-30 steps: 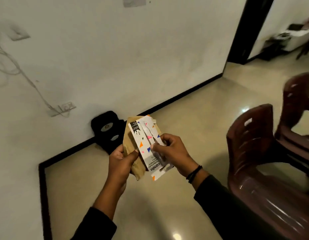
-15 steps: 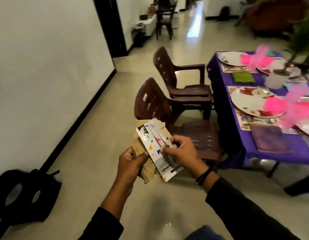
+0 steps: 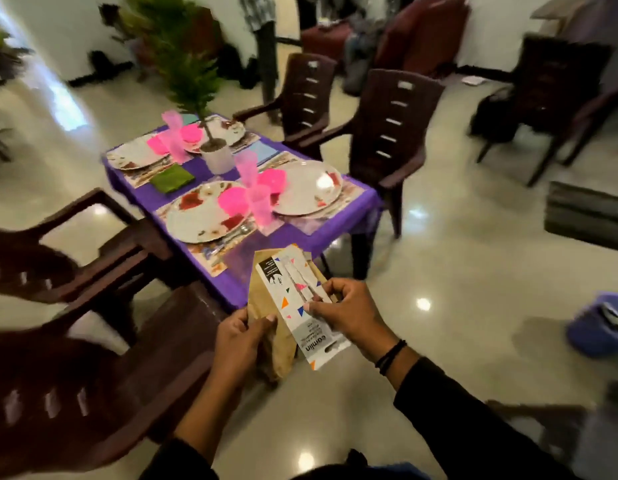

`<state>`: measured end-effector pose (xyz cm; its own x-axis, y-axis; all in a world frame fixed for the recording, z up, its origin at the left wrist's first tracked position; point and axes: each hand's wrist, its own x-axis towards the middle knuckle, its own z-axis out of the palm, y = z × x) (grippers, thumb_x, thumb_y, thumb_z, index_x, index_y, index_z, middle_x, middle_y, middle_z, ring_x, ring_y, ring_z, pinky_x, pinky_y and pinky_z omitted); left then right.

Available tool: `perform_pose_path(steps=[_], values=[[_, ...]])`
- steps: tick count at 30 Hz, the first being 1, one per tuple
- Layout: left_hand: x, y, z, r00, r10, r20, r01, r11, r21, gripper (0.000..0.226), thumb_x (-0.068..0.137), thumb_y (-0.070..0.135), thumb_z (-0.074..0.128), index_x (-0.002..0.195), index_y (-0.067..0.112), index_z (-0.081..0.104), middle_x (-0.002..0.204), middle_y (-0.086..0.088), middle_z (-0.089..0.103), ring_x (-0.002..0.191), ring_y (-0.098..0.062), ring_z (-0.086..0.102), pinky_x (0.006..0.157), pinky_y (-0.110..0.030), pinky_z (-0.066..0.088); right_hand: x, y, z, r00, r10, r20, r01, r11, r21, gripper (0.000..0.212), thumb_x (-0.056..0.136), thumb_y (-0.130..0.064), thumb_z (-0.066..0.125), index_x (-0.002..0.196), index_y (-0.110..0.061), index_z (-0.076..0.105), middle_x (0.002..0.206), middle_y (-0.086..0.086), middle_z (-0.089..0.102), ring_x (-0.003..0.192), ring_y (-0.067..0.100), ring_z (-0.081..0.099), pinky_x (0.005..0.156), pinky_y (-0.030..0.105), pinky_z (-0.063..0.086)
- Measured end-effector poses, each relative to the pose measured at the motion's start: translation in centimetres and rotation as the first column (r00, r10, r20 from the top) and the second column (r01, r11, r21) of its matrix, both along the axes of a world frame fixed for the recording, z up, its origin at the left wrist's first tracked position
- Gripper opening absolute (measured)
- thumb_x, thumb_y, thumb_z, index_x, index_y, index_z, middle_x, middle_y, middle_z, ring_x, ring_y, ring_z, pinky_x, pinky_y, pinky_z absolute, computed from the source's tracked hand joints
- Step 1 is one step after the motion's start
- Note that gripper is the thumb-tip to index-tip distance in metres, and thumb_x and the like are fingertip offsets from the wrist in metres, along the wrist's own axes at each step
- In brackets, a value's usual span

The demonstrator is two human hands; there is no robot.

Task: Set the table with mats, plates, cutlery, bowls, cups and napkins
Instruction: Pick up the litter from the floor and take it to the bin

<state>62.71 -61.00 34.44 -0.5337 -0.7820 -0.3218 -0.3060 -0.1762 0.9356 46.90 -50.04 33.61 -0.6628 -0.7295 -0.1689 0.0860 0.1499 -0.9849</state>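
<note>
So the white printed packet point(image 3: 302, 311) is being held up in front of the body, just near of the worktop's point(image 3: 338, 227) close corner, over the shiny floor point(image 3: 456, 271). The right hand point(image 3: 345, 315) is pinching it from the right side, fingers point(image 3: 326, 294) curled onto the front of the card. Something slim and pale is sitting in the packet's clear window, too blurry to say what exactly.

Right behind the packet, touching it, a brown paper bag point(image 3: 278, 336) is being gripped by the left hand point(image 3: 240, 341), thumb lying across its front.

Further out, the worktop is wearing a purple cloth, with floral plates point(image 3: 200, 216) sitting on patterned mats point(image 3: 214, 259), bright pink bowls point(image 3: 233, 202) and pink cups point(image 3: 257, 199) on top, cutlery point(image 3: 236, 233) lying beside the nearest plate, and a green napkin point(image 3: 172, 178) on the left side. A small potted plant point(image 3: 214, 150) is standing in the middle. Dark brown plastic chairs point(image 3: 390, 133) are standing around it, left, right and far.
</note>
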Motion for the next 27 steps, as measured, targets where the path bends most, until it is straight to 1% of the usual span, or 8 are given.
perform_pose_path(steps=[2,6,9,12,13,19,22,27], values=[[-5.0,0.8,-0.1,0.992,-0.126,0.011,0.126,0.992,0.005,0.009,0.095,0.012,0.065,0.102,0.01,0.071,0.094,-0.011,0.078,0.083,-0.029,0.075,0.071,-0.041,0.059,-3.5,2.9,0.0,0.991,-0.136,-0.005,0.136,0.991,0.011,0.019,0.077,-0.007,0.083,0.076,-0.006,0.063,0.089,0.007,0.077,0.079,0.024,0.075,0.068,0.041,0.062],[-13.2,2.8,0.1,0.931,-0.362,0.038,0.363,0.932,-0.008,0.014,0.091,0.019,0.07,0.102,0.011,0.072,0.092,-0.013,0.078,0.075,-0.029,0.075,0.064,-0.041,0.059,-8.5,8.2,-0.3,0.932,-0.363,-0.007,0.363,0.931,0.044,0.017,0.074,-0.014,0.085,0.077,-0.01,0.069,0.086,0.005,0.078,0.08,0.026,0.075,0.07,0.045,0.062],[-19.1,5.1,-0.4,0.822,-0.567,0.045,0.567,0.824,0.013,0.025,0.087,0.028,0.072,0.107,0.014,0.072,0.097,-0.012,0.078,0.084,-0.029,0.076,0.075,-0.051,0.06,-11.3,12.3,-1.5,0.842,-0.539,0.02,0.537,0.841,0.067,0.016,0.073,-0.017,0.086,0.08,-0.013,0.072,0.086,0.002,0.078,0.085,0.03,0.075,0.076,0.05,0.061],[-23.9,6.7,-1.4,0.711,-0.698,0.088,0.702,0.71,-0.042,0.013,0.093,0.024,0.068,0.101,0.014,0.073,0.086,-0.012,0.077,0.056,-0.014,0.066,0.043,-0.029,0.047,-13.0,15.2,-2.5,0.753,-0.657,0.035,0.652,0.753,0.085,0.014,0.075,-0.014,0.085,0.083,-0.014,0.073,0.089,0.002,0.078,0.085,0.028,0.075,0.076,0.045,0.062],[-25.4,7.2,-1.7,0.674,-0.733,0.09,0.738,0.673,-0.049,0.013,0.094,0.023,0.068,0.101,0.014,0.073,0.085,-0.01,0.077,0.051,-0.01,0.063,0.04,-0.023,0.042,-13.6,16.0,-2.8,0.723,-0.69,0.037,0.684,0.722,0.101,0.013,0.076,-0.013,0.085,0.083,-0.014,0.074,0.089,0.002,0.078,0.083,0.025,0.075,0.074,0.042,0.062],[-35.9,8.1,-3.8,0.518,-0.853,0.069,0.852,0.522,0.05,0.03,0.096,0.034,0.065,0.095,0.005,0.073,0.079,-0.013,0.074,0.059,-0.02,0.062,0.048,-0.027,0.044,-20.0,17.3,-4.1,0.555,-0.831,0.026,0.814,0.549,0.188,0.019,0.079,-0.009,0.082,0.097,-0.007,0.076,0.092,0.003,0.078,0.084,0.021,0.075,0.077,0.037,0.062],[-41.2,7.5,-4.2,0.469,-0.881,0.065,0.874,0.473,0.112,0.032,0.102,0.027,0.055,0.081,0.009,0.069,0.06,0.004,0.068,0.054,-0.006,0.061,0.05,-0.015,0.046,-23.9,16.8,-4.0,0.473,-0.881,0.02,0.853,0.463,0.241,0.02,0.08,-0.011,0.082,0.098,-0.006,0.075,0.093,0.003,0.078,0.087,0.023,0.075,0.077,0.04,0.062],[-49.0,7.3,-4.6,0.293,-0.954,0.059,0.941,0.299,0.157,0.03,0.106,0.028,0.047,0.1,0.015,0.073,0.087,0.004,0.077,0.077,-0.009,0.073,0.062,-0.017,0.052,-29.5,16.2,-3.4,0.353,-0.936,-0.018,0.905,0.337,0.26,0.012,0.083,-0.012,0.079,0.093,-0.012,0.073,0.091,-0.001,0.077,0.079,0.014,0.075,0.065,0.027,0.061]])
